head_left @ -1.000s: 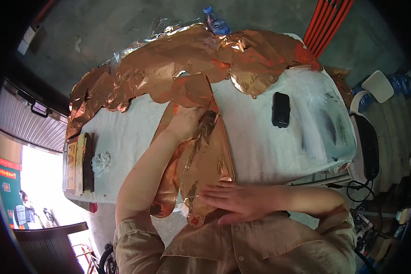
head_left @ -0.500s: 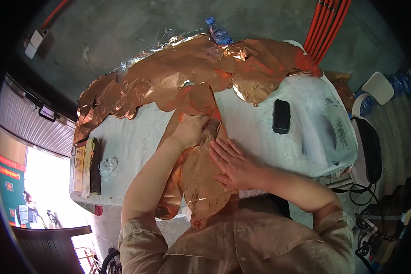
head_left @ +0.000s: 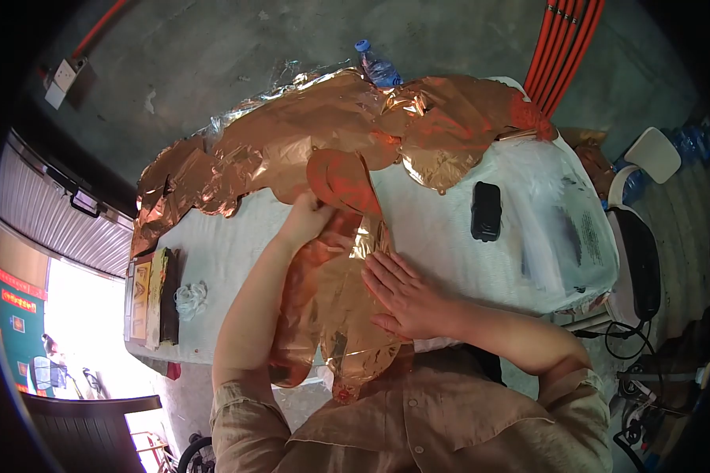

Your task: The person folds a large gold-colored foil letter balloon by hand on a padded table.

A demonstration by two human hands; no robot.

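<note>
- The left hand (head_left: 304, 222) is placed at the upper left edge of a copper-coloured foil piece (head_left: 356, 292), just beside its rounded upper lobe (head_left: 335, 177).
- Its fingers are curled well inward and are set against the foil; the fingertips are partly hidden, so whether foil is pinched between them cannot be told.
- The right hand (head_left: 409, 301) is laid palm down along the right side of the same piece.
- Its fingers are held straight and only slightly parted, with the thumb set apart; the foil is touched near its right edge, and nothing is gripped.
- The foil piece is stretched lengthwise from the middle of the white-covered table (head_left: 442, 260) towards the shirt (head_left: 426, 410), and its lower end is extended past the near edge.
- A larger spread of foil (head_left: 292, 118) is draped across the far side.
- To the right, a black case (head_left: 486, 211) and a clear plastic bag (head_left: 556, 225) are laid on the table.
- To the left, crumpled white plastic (head_left: 191, 301) is seen beside a box-like stack (head_left: 151, 299).
- A blue-capped bottle (head_left: 380, 72) is seen just beyond the larger foil.
</note>
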